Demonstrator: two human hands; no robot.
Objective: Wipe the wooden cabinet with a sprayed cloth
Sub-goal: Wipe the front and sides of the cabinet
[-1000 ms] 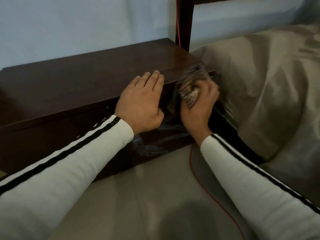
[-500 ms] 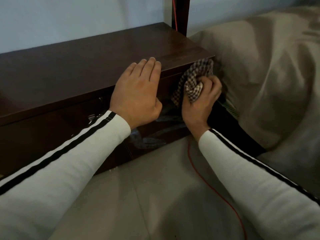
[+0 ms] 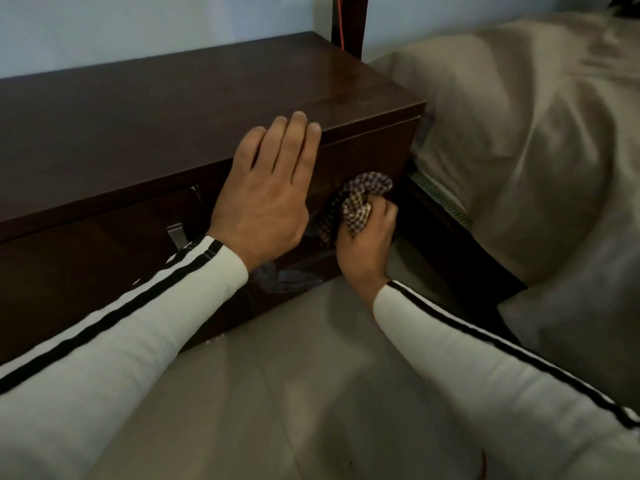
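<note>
Centre frame: right hand (image 3: 363, 247) is clenching checked cloth (image 3: 367, 188) against cabinet (image 3: 138, 109) front; left hand (image 3: 266, 202) is resting flat, grip slack

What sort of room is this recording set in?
Most likely a bedroom: a bed with rumpled beige bedding stands right beside the low dark wooden cabinet, on a pale tiled floor.

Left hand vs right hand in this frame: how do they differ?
The left hand lies flat, fingers straight, holding nothing; the right hand is curled round the checked cloth. The left hand rests at the cabinet's top front edge; the right hand sits lower, against its front face. Both wear white sleeves with a black stripe.
</note>
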